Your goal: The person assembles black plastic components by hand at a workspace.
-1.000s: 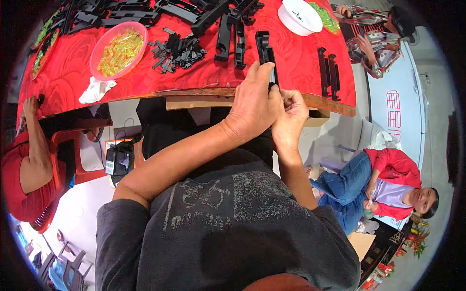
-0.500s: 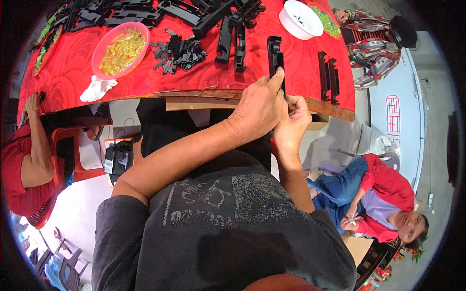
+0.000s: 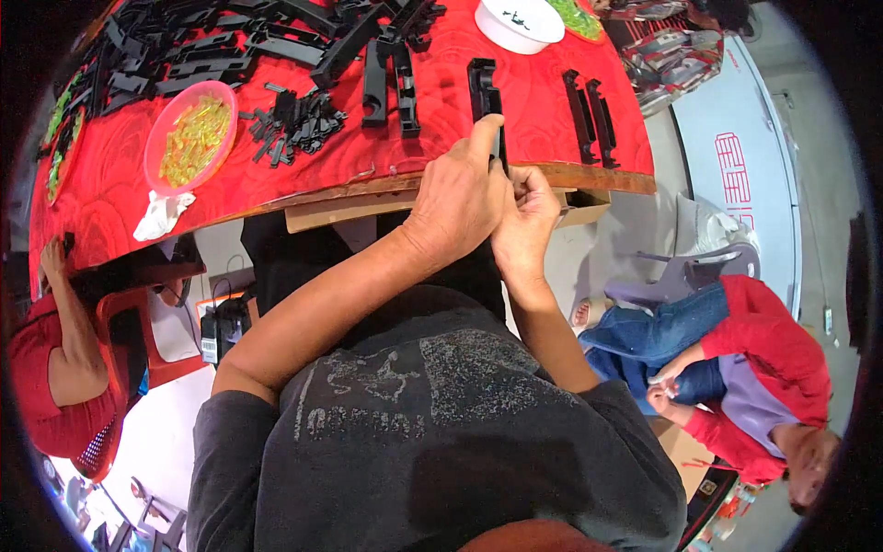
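A long black plastic piece [image 3: 484,85] with a notched far end reaches over the table's near edge, its near end hidden by my hands. My left hand [image 3: 457,195] is closed round it, the index finger lying along its upper face. Tucked in just right of that, my right hand [image 3: 528,219] has its fingers curled and thumb bent in at the near end of the piece. Whether a small part sits between those right fingertips cannot be made out. Two similar black pieces [image 3: 403,90] lie left of my hands, and a pair of slimmer black strips [image 3: 590,118] lies to the right.
On the red-covered table [image 3: 543,101] are a pink bowl of yellow clear pieces [image 3: 152,166], a heap of small black parts [image 3: 296,124], a pile of black pieces [image 3: 198,64], a white bowl [image 3: 492,32] and crumpled tissue [image 3: 164,216]. People sit at left and right.
The whole view has shifted, so the table things appear further left. Both hands stay at the black piece, with the left index finger now more upright along it.
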Available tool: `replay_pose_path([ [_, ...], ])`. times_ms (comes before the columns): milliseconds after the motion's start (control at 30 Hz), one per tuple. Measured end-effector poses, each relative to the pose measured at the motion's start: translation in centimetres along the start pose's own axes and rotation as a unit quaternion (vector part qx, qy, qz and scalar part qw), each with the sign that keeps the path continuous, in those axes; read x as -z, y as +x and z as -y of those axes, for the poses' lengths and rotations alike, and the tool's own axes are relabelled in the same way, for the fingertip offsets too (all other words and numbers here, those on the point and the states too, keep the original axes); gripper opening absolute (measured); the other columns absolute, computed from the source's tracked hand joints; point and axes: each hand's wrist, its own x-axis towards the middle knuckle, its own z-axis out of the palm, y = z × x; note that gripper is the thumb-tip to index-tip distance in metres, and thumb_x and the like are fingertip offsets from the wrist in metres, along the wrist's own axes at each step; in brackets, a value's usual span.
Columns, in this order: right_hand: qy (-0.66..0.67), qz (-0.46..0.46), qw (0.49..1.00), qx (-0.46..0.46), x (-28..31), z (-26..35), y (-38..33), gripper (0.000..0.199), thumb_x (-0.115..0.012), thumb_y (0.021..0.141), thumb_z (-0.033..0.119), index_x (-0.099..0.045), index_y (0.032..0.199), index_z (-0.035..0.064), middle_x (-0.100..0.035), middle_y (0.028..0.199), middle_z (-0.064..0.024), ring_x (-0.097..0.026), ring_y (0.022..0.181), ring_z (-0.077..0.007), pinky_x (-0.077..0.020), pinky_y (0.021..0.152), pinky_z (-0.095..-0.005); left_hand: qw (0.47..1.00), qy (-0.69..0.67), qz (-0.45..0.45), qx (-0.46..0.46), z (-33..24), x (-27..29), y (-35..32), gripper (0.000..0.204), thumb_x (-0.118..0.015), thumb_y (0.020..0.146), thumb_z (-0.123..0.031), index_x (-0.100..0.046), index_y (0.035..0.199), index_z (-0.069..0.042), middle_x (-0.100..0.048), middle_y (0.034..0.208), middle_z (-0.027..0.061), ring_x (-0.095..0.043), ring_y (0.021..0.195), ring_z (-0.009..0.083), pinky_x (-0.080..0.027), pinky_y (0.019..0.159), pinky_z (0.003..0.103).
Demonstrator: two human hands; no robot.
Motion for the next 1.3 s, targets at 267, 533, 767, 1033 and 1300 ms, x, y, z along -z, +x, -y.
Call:
replay_pose_path([
  [267, 0.010, -0.017, 0.999, 0.028, 0.5, 0.2, 0.0, 0.009, -0.066, 0.096, 0.007, -0.062, 0.089, 0.0030, -0.062, 0.077, 0.0036, -0.053, 0.066, -0.0023, -0.0430, 0.058, -0.0194, 1.000, -0.012, 0.004, -0.008, -0.4, -0.7, 0.1, 0.053, -0.056, 0.089, -0.005, -0.039, 0.139, 0.003, -0.063, 0.079, 0.0294, -0.066, 0.080, 0.0458, -0.050, 0.069, 0.051],
  [533, -0.038, -0.024, 0.999, 0.027, 0.8, 0.4, -0.1, 0.006, -0.063, 0.095, 0.002, -0.061, 0.091, -0.0002, -0.065, 0.082, -0.0007, -0.057, 0.074, -0.0036, -0.0473, 0.065, -0.0214, 0.995, 0.003, -0.031, 0.095, -0.3, -1.4, 0.6, 0.048, -0.056, 0.088, -0.016, -0.048, 0.129, 0.008, -0.065, 0.083, 0.0315, -0.066, 0.085, 0.0475, -0.050, 0.076, 0.053],
  [767, -0.041, -0.005, 0.998, 0.036, 0.3, 0.0, -0.9, 0.005, -0.062, 0.095, 0.000, -0.058, 0.091, -0.0001, -0.064, 0.081, -0.0006, -0.057, 0.073, -0.0041, -0.0489, 0.065, -0.0226, 0.988, -0.033, -0.032, 0.146, 0.7, -1.8, 0.4, 0.037, -0.058, 0.084, -0.016, -0.054, 0.115, 0.006, -0.066, 0.081, 0.0300, -0.066, 0.084, 0.0479, -0.050, 0.075, 0.055],
  [1033, -0.109, 0.025, 0.992, 0.063, -0.4, -0.2, -0.8, 0.011, -0.062, 0.094, 0.001, -0.053, 0.089, 0.0000, -0.063, 0.075, -0.0041, -0.058, 0.073, -0.0058, -0.0499, 0.064, -0.0257, 0.982, -0.093, -0.054, 0.157, 1.2, -1.1, 0.0, 0.034, -0.058, 0.085, -0.011, -0.053, 0.114, 0.006, -0.066, 0.080, 0.0282, -0.065, 0.081, 0.0472, -0.049, 0.074, 0.055],
  [1300, -0.182, 0.070, 0.975, 0.108, -0.7, -0.3, -1.3, 0.011, -0.060, 0.094, 0.004, -0.051, 0.098, -0.0016, -0.065, 0.077, -0.0165, -0.065, 0.072, -0.0175, -0.0518, 0.065, -0.0349, 0.986, -0.064, -0.077, 0.135, 1.3, -0.4, -0.4, 0.030, -0.058, 0.087, -0.010, -0.053, 0.114, 0.002, -0.066, 0.079, 0.0270, -0.065, 0.079, 0.0468, -0.049, 0.072, 0.055],
])
